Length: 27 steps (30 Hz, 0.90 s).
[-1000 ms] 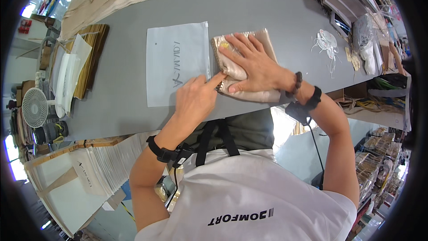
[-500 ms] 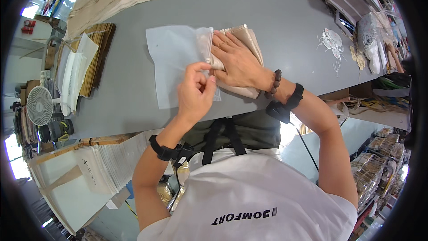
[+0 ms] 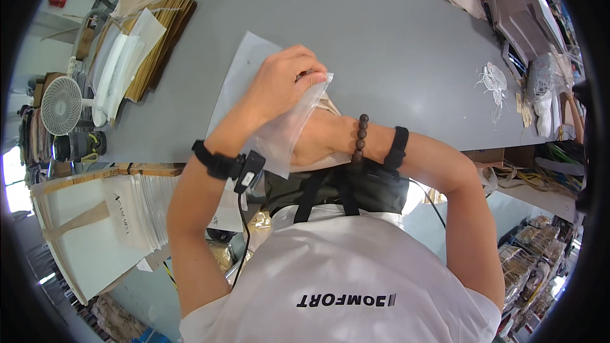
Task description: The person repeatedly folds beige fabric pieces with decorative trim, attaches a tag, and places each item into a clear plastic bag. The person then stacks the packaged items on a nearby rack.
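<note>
Head view: my left hand [image 3: 283, 86] pinches the mouth of the clear plastic bag [image 3: 270, 124] above the grey table [image 3: 394, 44]; my right hand [image 3: 314, 143] is pushed inside the bag with the folded beige cloth [image 3: 324, 152], its grip hidden, so I cannot tell; the thin film might tear or the cloth bunch if forced.

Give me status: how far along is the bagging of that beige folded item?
Partly in. Left hand holds the clear plastic bag open by its top edge; right hand is inside it, pushing in the beige folded cloth item, whose corner shows above the wrist. Left: seat it fully and close the bag. A stack of flat bags sits lower left.
</note>
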Available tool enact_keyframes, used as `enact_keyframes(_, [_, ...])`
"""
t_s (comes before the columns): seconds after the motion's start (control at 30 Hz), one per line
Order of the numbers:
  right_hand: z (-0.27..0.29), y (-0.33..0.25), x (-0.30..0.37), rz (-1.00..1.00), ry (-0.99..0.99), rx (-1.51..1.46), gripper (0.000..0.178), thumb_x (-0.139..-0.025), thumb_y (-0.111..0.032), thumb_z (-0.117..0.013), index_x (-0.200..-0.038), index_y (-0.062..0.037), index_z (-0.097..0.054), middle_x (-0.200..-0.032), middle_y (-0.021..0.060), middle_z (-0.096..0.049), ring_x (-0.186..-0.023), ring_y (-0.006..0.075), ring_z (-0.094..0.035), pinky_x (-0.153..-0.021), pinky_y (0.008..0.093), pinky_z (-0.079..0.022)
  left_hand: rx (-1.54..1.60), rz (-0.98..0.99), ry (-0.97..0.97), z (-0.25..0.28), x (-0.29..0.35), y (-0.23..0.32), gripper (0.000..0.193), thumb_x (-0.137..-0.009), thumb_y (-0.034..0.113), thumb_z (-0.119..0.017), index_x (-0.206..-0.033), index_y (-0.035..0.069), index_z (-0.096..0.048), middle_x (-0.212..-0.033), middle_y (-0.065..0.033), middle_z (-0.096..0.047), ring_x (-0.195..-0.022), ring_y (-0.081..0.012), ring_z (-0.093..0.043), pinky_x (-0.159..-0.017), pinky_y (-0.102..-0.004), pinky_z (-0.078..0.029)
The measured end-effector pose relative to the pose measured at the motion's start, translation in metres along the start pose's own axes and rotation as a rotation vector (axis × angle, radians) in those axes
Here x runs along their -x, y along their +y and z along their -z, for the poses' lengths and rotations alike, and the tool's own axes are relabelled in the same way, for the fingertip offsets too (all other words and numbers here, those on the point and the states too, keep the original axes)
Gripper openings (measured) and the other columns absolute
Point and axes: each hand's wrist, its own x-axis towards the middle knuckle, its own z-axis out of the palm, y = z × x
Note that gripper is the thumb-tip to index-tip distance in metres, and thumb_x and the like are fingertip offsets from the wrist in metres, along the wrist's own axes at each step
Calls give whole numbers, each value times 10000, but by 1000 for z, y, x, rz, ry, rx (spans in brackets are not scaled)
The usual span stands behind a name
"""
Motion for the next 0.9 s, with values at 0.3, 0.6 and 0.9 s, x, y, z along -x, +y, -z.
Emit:
enact_keyframes(0.3, [28, 17, -11, -251, 371, 803, 788, -797, -396, -796, -1422, 4, -530, -1396, 267, -549, -1281, 432, -570, -1042, 517, -483, -276, 701, -9, 31, 111, 35, 383, -967, 303, -772, -765, -13, -692, -602, -93, -647, -459, -222, -585, -473, -329, -434])
enact_keyframes(0.6, [27, 6, -47, -350, 184, 732, 760, -855, -312, -744, -1486, 19, -480, -1378, 276, -518, -1282, 453, -515, -1042, 539, -455, 350, 951, 245, 5, 136, 54, 448, -1026, 389, -704, -826, -12, -708, -622, -36, -663, -511, -85, -618, -464, -250, -456])
enact_keyframes(0.9, [1, -14, -2, -326, 155, 685, 644, -962, -389, -666, -1528, -123, -516, -1586, 205, -430, -1455, 481, -390, -1194, 617, -322, 400, 976, 201, -5, 165, 63, 348, -1038, 325, -694, -890, 12, -723, -644, -29, -663, -503, -54, -585, -429, -216, -416])
